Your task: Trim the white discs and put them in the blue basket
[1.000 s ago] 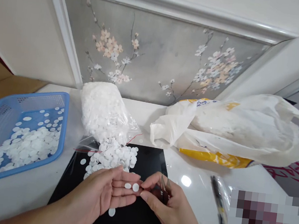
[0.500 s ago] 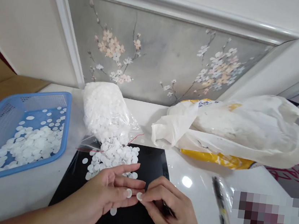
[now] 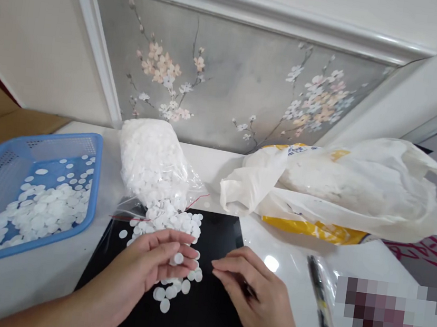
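Observation:
Small white discs (image 3: pixel 170 291) lie scattered on a black board (image 3: pixel 207 321) in front of me, more of them spilling from a clear plastic bag (image 3: pixel 151 160). My left hand (image 3: pixel 154 259) is palm up over the board, its thumb pressing a white disc (image 3: pixel 177 258) against curled fingers. To its right, my right hand (image 3: pixel 253 290) hovers over the board's right edge with thumb and forefinger nearly together. Its other fingers curl round a dark object (image 3: pixel 249 290), mostly hidden and too small to name.
On the left stands a blue basket (image 3: pixel 95 185) with many white discs. A white and yellow plastic bag (image 3: pixel 329 198) lies at the back right. Dark pens in clear wrap (image 3: pixel 322 309) are near the right, beside a pixelated patch. A floral panel (image 3: pixel 232 80) stands behind.
My left hand has drawn left and up, away from my right hand, uncovering discs on the board. The disc at my right fingertips is no longer seen there.

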A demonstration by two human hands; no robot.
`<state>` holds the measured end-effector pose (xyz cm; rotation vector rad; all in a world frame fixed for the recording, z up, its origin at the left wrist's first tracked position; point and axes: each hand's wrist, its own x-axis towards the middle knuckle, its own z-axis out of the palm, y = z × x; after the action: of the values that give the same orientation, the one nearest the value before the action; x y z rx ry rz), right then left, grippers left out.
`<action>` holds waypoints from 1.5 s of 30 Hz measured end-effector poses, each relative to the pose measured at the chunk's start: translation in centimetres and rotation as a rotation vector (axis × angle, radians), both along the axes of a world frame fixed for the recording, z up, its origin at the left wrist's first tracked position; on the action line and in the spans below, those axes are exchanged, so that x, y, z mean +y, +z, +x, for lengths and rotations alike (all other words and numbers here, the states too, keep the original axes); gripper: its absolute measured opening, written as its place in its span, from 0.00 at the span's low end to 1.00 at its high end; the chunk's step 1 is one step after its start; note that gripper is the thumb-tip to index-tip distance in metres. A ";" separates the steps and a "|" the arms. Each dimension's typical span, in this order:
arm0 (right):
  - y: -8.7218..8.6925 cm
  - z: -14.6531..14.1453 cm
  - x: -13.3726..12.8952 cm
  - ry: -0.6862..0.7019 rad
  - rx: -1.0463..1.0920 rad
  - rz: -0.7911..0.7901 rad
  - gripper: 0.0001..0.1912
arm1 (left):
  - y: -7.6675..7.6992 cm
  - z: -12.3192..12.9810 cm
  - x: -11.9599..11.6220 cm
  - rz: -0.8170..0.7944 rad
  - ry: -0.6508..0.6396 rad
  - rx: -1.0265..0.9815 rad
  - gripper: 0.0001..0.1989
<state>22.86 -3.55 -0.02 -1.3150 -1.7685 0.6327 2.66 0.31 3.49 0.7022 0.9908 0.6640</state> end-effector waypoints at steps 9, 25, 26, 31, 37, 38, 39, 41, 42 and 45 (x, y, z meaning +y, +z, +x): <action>-1.4 -0.9 0.3 0.137 -0.273 -0.243 0.06 | 1.2 -1.0 0.9 0.572 -0.282 0.678 0.21; 0.2 0.5 1.6 0.006 0.457 -0.804 0.17 | -4.0 0.9 0.2 1.583 -0.496 1.000 0.13; 0.3 0.6 1.7 0.017 0.463 -0.800 0.16 | -4.1 0.9 0.2 1.583 -0.499 0.983 0.14; 0.8 0.8 1.9 -0.011 0.478 -0.731 0.10 | -4.3 0.4 0.5 1.571 -0.526 0.903 0.14; 0.4 -0.3 1.3 -0.012 0.106 -0.527 0.06 | -1.7 0.1 0.8 1.020 -0.334 0.756 0.09; 0.1 -0.5 1.1 0.006 0.003 -0.451 0.06 | -1.1 0.1 0.8 0.858 -0.301 0.729 0.09; -0.2 -0.7 0.9 0.036 -0.087 -0.372 0.05 | -0.6 0.1 0.8 0.709 -0.276 0.682 0.09; -1.0 -0.8 0.4 0.111 -0.224 -0.245 0.06 | 0.1 0.1 0.7 0.472 -0.248 0.560 0.09; -1.4 -0.8 0.3 0.146 -0.278 -0.199 0.09 | 0.3 0.2 0.7 0.390 -0.239 0.505 0.08; -2.1 -0.7 0.0 0.217 -0.374 -0.095 0.17 | 0.3 0.1 0.7 0.263 -0.230 0.434 0.08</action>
<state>22.15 -3.57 -2.15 -1.3834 -2.2311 0.6247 2.80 0.97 3.77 1.2083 1.2062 0.4498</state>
